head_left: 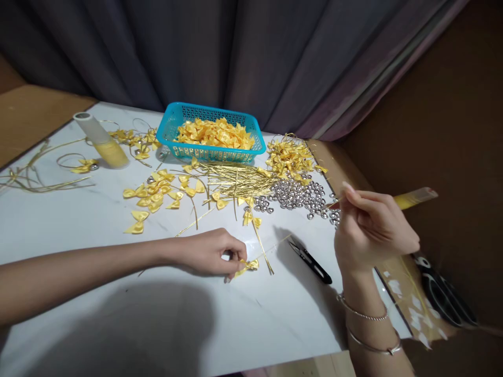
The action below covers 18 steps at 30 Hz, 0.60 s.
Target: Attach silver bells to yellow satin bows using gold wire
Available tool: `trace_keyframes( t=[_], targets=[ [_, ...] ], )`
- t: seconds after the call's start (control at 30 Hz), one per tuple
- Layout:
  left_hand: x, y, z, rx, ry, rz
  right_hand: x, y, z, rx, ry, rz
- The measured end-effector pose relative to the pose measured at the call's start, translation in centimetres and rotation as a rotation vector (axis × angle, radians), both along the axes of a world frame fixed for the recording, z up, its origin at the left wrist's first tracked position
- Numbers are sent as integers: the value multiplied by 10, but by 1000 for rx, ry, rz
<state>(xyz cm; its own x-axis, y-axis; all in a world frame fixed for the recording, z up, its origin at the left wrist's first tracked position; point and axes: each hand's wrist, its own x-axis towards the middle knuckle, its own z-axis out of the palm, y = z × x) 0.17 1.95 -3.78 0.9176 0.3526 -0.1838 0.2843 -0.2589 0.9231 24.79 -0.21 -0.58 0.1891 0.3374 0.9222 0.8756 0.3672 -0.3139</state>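
Note:
My left hand (pixel 216 252) rests low over the white board and pinches a small yellow ribbon bow (pixel 249 266) between thumb and fingertips. From the bow a fine thread (pixel 275 245) runs up and right. My right hand (pixel 373 225) is raised at the right, thumb and finger pressed together where the thread leads; whether a needle is in them is too small to tell. Black thread snips (pixel 310 260) lie between the hands. Beyond my left hand, gold twist ties (pixel 239 180) and loose yellow bows (pixel 155 191) are spread out.
A blue basket (pixel 212 152) full of yellow bows stands at the back. Silver beads (pixel 298 192) lie in a pile beside finished-looking bows (pixel 288 154). At left is a thread cone (pixel 102 141); at right, another cone (pixel 418 198) and black scissors (pixel 444 293).

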Motion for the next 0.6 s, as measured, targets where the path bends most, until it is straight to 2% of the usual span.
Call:
trace_keyframes(
  t=[0.13,0.23,0.37,0.47,0.6],
  targets=[
    [-1,0,-1,-22,1,2,2,2,-2,-37,44,15],
    [-1,2,-2,-90,-5,10,5,3,-3,-113,80,59],
    [-1,4,-1,-173,-6,42,9,5,-2,-180,76,36],
    [0,5,0,-217,-22,75,12,6,1,-145,103,56],
    [0,7,0,-342,-61,121,12,6,6,-7,110,31]
  ],
)
